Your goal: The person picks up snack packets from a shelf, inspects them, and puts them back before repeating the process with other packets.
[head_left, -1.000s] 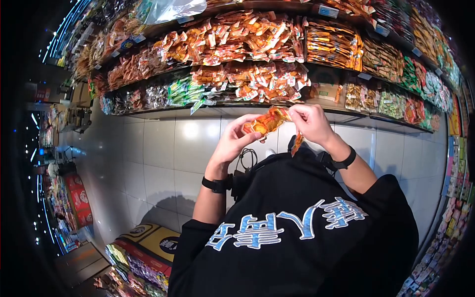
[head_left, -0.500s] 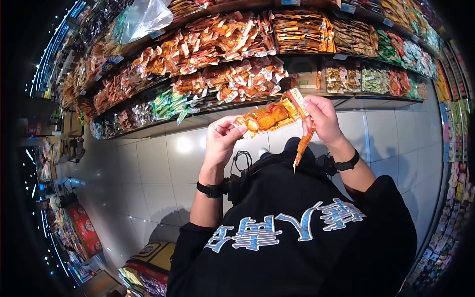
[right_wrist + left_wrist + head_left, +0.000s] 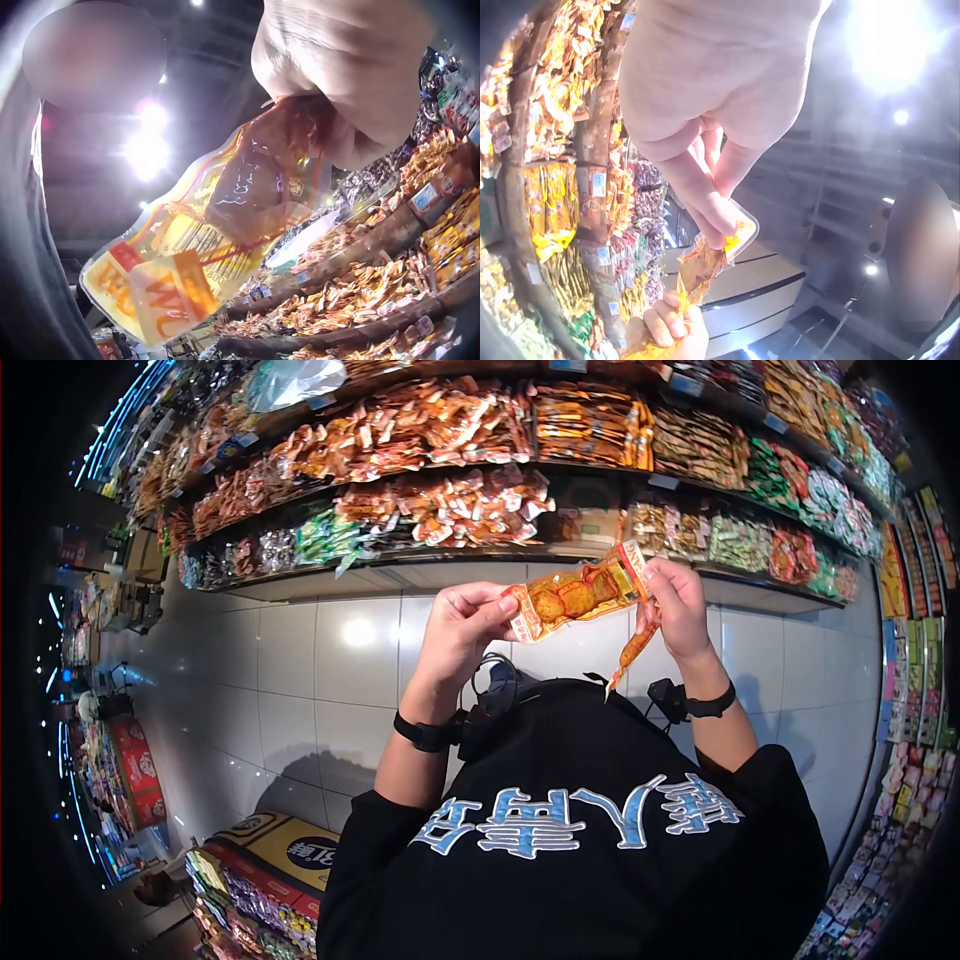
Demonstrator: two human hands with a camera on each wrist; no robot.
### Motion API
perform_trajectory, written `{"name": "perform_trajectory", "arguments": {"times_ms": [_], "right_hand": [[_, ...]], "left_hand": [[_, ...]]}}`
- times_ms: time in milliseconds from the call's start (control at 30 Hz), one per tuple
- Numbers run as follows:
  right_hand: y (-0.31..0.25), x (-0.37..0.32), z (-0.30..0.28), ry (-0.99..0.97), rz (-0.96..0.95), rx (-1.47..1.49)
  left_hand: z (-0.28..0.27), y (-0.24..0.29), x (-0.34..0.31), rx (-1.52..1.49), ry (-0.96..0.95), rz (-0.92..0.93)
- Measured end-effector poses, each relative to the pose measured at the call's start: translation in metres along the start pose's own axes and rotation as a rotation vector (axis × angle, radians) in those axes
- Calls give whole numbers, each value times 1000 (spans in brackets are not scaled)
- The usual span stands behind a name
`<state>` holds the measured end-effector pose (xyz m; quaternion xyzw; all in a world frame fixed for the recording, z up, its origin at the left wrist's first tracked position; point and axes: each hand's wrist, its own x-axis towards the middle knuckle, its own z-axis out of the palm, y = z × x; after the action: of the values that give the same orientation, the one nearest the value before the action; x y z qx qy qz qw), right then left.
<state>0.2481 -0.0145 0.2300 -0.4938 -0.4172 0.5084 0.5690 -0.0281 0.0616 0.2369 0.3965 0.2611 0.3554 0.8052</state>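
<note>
Stretched between both hands in the head view is a clear vacuum-sealed snack packet (image 3: 575, 598), with reddish-brown food pieces inside and a red-and-white printed end. My left hand (image 3: 462, 628) pinches its left end between thumb and fingers. At the printed end, my right hand (image 3: 680, 610) grips it. A second, slimmer-looking snack packet (image 3: 630, 652) hangs down from the same right hand, seen nearly edge-on. In the right wrist view, a snack packet (image 3: 251, 187) with a barcode dangles below the hand. The left wrist view shows the left fingertips (image 3: 718, 229) closed on the packet's edge.
Beyond the hands, shelves (image 3: 440, 470) carry heaps of similar packets, with yellow-orange packs (image 3: 590, 428) further right. A clear plastic bag (image 3: 295, 382) lies at upper left. A yellow-and-red display stand (image 3: 285, 845) is at lower left, and tiled floor (image 3: 310, 650) lies below.
Both hands have shifted right relative to the shelves and drawn the packet out from a bunched, tilted pose to a flatter one, its face now showing. The second packet still hangs from the right hand.
</note>
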Motion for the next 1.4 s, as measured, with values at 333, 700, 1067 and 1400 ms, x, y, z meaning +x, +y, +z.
{"name": "perform_trajectory", "arguments": {"times_ms": [333, 700, 1067, 1400], "right_hand": [[17, -94, -72, 29, 185, -82], [26, -118, -42, 105, 148, -143], [24, -91, 40, 252, -91, 326], [33, -83, 198, -202, -597, -121]], "left_hand": [[122, -49, -12, -5, -124, -90], [97, -45, -32, -20, 108, 71], [-45, -10, -89, 13, 297, -43], [-102, 18, -140, -54, 87, -248]]}}
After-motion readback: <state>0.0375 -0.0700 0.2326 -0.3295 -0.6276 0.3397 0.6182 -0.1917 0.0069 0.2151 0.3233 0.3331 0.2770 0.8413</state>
